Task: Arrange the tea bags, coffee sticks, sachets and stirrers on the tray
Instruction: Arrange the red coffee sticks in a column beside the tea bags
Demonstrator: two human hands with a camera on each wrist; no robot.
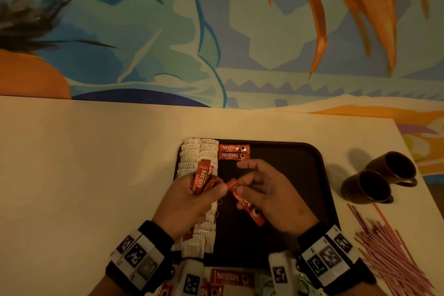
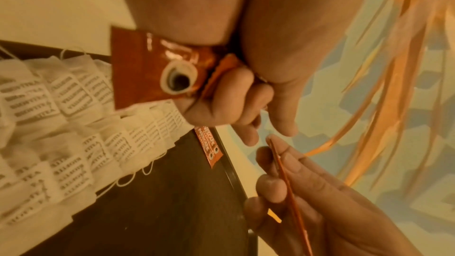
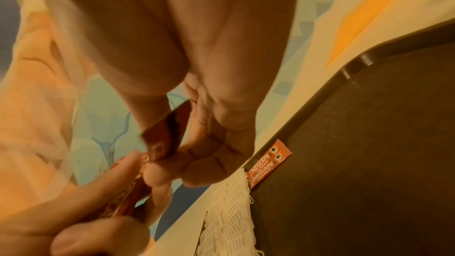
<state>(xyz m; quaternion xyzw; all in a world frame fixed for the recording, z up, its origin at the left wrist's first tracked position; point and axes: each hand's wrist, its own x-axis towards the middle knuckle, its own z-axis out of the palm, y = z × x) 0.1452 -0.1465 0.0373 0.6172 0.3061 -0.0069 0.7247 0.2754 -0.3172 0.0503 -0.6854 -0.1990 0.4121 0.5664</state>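
A dark tray [image 1: 310,158] lies on the white table. White tea bags [image 1: 192,154] run in overlapping rows down its left side. Two red coffee sticks [image 1: 233,152] lie side by side at its far edge. My left hand [image 1: 192,199] grips a bunch of red coffee sticks [image 1: 201,179] above the tea bags; in the left wrist view the bunch of sticks [image 2: 157,69] shows under my curled fingers. My right hand [image 1: 264,187] pinches a single coffee stick [image 1: 247,204] over the tray's middle, its upper end near my left fingertips; it shows as the single stick [image 3: 165,133] in the right wrist view.
Two dark mugs [image 1: 379,175] stand right of the tray. A heap of pink stirrers [image 1: 389,247] lies at the near right. More coffee sticks [image 1: 231,277] and pale green sachets [image 1: 264,283] lie at the table's near edge. A painted wall rises behind.
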